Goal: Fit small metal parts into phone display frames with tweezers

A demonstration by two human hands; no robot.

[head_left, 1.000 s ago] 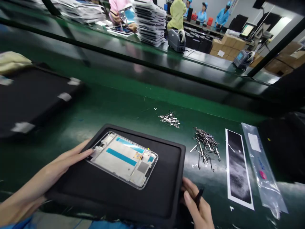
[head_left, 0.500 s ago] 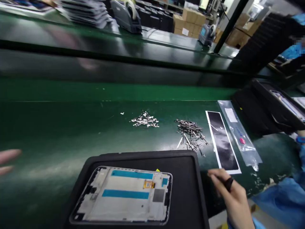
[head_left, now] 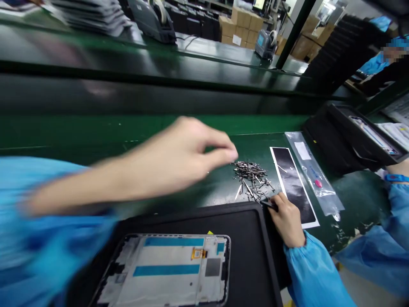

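Note:
My left hand (head_left: pixel 194 149), blurred by motion, reaches across the middle with thumb and forefinger pinched together. Its fingertips are above the upper left edge of a pile of small dark strips (head_left: pixel 251 172); anything between them is too small to make out. Black tweezers (head_left: pixel 270 205) are gripped in my right hand (head_left: pixel 286 217), their tip at the lower edge of that pile. Below lies a tablet frame (head_left: pixel 169 281), its inner side up, with two blue tape strips and an orange flex cable. It rests in a black tray (head_left: pixel 247 256).
Right of the pile lie a black sheet of small parts with a white border (head_left: pixel 295 187) and a clear plastic bag (head_left: pixel 315 175). Black trays (head_left: pixel 341 140) stand at the right, by a co-worker's blue sleeve (head_left: pixel 373 260). Tape dispensers (head_left: pixel 153 21) sit on the shelf behind.
My left hand has swung in from the left edge to the dark pile, covering the lighter pile. My right hand has moved up and left, bringing the tweezers to the dark strips.

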